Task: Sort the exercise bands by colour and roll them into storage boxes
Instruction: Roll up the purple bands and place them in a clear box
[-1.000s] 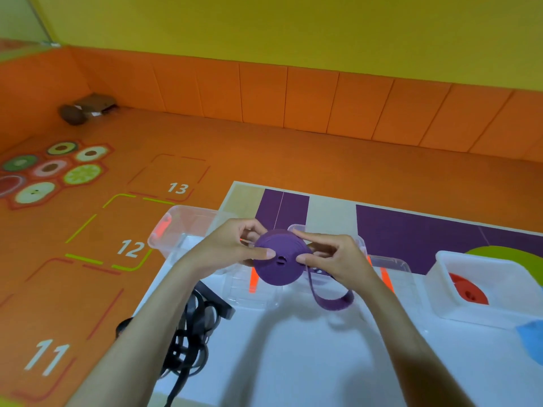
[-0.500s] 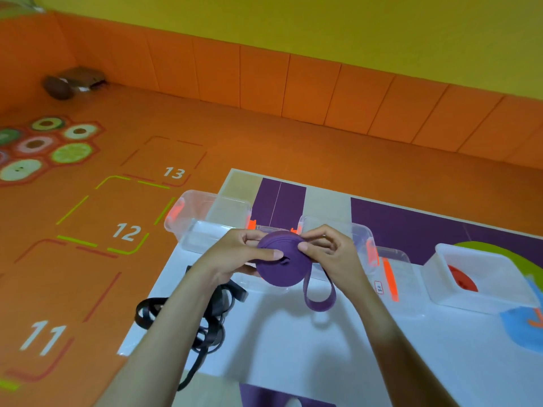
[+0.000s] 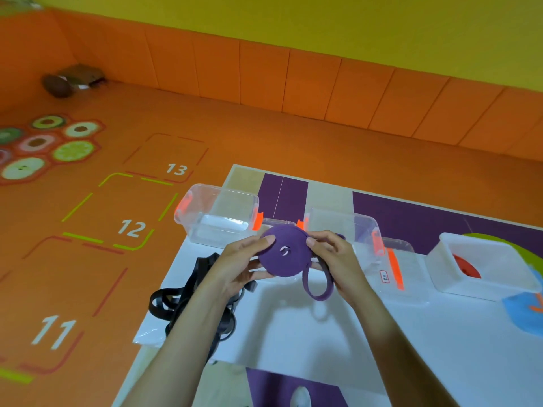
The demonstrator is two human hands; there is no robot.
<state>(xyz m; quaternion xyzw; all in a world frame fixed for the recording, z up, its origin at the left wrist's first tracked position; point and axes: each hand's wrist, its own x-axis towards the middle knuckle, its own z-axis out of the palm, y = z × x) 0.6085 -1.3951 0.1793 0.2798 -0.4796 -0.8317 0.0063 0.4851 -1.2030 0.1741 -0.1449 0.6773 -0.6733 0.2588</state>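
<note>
— What's different on your feed?
— My view has dropped: the black bands point(image 3: 195, 277) now show whole at lower left, and the leftmost clear box point(image 3: 217, 215) stands free of the left hand point(image 3: 238, 265). The purple roll point(image 3: 282, 252) has a shorter hanging loop point(image 3: 318, 298).

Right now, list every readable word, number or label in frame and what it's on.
"13": white, on the orange floor, in the far square.
"12": white, same floor, in the green-edged square.
"11": white, same floor, in the nearest square.
Small white sticker on the clear lid: printed, too small to read.
Orange mark on the blue patch, right edge: cut off, unreadable.
Purple band: no print visible.
</note>
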